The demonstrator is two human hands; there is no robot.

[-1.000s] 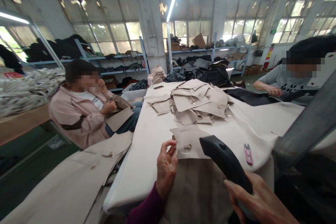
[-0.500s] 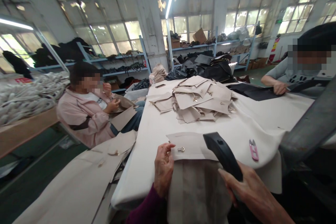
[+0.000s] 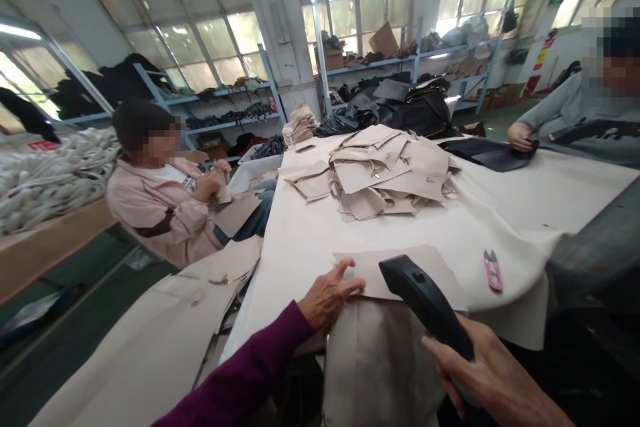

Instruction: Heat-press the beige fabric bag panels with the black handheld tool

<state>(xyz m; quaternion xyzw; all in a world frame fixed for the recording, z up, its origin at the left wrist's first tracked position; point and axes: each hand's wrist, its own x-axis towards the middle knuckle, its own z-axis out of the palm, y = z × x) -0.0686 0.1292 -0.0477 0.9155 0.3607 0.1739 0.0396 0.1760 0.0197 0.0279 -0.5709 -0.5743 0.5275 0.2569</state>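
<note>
One beige panel (image 3: 436,265), pink snips (image 3: 493,273) at its three o'clock, underlies the left hand (image 3: 330,292), grip released; the right hand (image 3: 485,363) clasps a black tool (image 3: 420,293).

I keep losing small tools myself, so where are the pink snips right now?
On the right side of the head view, the pink snips lie on the white table, right of the black tool in the right hand.
</note>
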